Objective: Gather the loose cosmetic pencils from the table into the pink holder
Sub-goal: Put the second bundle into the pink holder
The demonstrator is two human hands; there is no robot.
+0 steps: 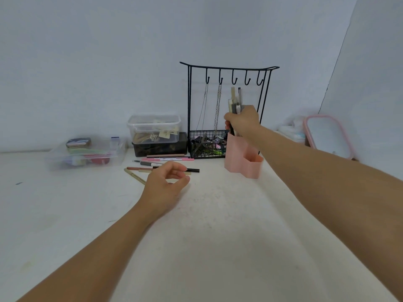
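Note:
My right hand (243, 122) grips a bundle of cosmetic pencils (235, 101) upright, their lower ends at the mouth of the pink holder (242, 159). The holder stands on the white table (218, 214) in front of a black wire rack. Several loose pencils (161, 163) lie on the table left of the holder, among them a pink one (168, 159) and a beige one (135, 176). My left hand (165, 184) hovers over these with fingers loosely curled, thumb and forefinger close together; it seems to hold nothing.
A black wire jewellery rack (229, 68) with hooks, chains and a basket stands behind the holder. Stacked plastic boxes (154, 127) sit to its left, a clear bin (87, 153) further left. A pink-rimmed mirror (327, 134) leans at the right wall.

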